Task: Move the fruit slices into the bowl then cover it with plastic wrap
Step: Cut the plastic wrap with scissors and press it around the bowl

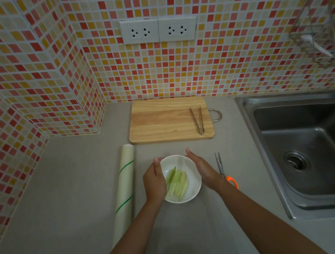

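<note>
One white bowl (191,189) low in the middle of the frame, on the grey counter (65,192), holding pale green fruit slices (176,181) laid side by side; exact count hard to tell, perhaps five or six. Faint glare across the bowl's top, possibly plastic film, not sure. Left hand (154,181) against the bowl's left rim, fingers straight and relaxed, pressed along the edge. Right hand (202,168) against the right rim, fingers likewise straight, gripping nothing.

One roll of plastic wrap (125,184) lying left of the bowl, long axis running from lower left toward the upper middle, near the left hand but apart from it. One pair of scissors (223,169) with orange handles just right of the right wrist, blades pointing up the frame. One wooden cutting board (161,121) above the bowl, against the tiled wall, a strip of bare counter between them. One pair of metal tongs (198,121) on the board's right part. One steel sink (311,140) at right, its rim well apart from the bowl. Two socket plates (158,30) on the wall, upper middle. One wire rack (324,33) at upper right. Wide bare counter at lower left and below the bowl.
</note>
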### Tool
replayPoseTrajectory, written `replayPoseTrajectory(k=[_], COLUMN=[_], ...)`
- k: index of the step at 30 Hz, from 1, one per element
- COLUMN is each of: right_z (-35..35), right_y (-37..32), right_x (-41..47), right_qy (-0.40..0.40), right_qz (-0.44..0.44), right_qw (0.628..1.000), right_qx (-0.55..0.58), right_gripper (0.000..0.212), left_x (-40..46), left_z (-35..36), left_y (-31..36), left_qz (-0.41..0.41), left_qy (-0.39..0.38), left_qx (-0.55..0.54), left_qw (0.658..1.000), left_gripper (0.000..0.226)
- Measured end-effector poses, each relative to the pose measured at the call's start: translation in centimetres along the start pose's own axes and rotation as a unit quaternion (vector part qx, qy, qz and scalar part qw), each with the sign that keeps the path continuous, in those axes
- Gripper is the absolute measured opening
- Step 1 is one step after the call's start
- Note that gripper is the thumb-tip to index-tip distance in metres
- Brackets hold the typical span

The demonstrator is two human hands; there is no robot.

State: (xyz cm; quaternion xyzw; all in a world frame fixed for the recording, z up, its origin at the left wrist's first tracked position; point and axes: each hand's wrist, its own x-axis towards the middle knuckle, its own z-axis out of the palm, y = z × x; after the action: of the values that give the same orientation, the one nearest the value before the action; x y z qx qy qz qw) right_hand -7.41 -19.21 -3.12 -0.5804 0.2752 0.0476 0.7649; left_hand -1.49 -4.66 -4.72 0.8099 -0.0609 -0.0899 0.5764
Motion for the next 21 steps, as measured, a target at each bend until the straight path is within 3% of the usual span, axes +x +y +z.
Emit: replayPoseTrajectory(k=[5, 10, 12, 14, 17, 21], right_z=[0.2, 0.3, 0.2, -0.2, -0.2, 0.7], right_y=[0.3, 0.1, 0.3, 0.6, 0.8, 1.3], right_x=[0.0, 0.2, 0.4, 0.7, 0.9, 0.9], right_qy=[0.012, 0.078, 0.121, 0.16, 0.148, 0.076], right_qz=[0.012, -0.01, -0.046, -0.057, -0.057, -0.016], right_qw=[1.0, 0.992, 0.986, 0.985, 0.987, 0.995], right_qx=[-0.019, -0.098, -0.102, -0.041, 0.035, 0.057], right_gripper=[0.07, 0.06, 0.058, 0.053, 0.049, 0.054], left_x=[2.1, 4.6, 5.1, 4.7, 2.1, -0.6], left_z=[-0.4, -0.9, -1.0, -1.4, -1.2, -0.3], left_y=[-0.3, 0.8, 1.3, 1.8, 0.7, -0.7], left_qz=[-0.008, 0.053, 0.065, 0.039, -0.047, -0.065], left_qy=[-0.092, -0.222, -0.195, -0.103, 0.029, 0.015], left_qx=[-0.005, 0.073, 0.083, 0.045, -0.034, -0.028], left_qw=[0.996, 0.971, 0.975, 0.993, 0.998, 0.997], left_gripper=[0.044, 0.047, 0.046, 0.042, 0.046, 0.049])
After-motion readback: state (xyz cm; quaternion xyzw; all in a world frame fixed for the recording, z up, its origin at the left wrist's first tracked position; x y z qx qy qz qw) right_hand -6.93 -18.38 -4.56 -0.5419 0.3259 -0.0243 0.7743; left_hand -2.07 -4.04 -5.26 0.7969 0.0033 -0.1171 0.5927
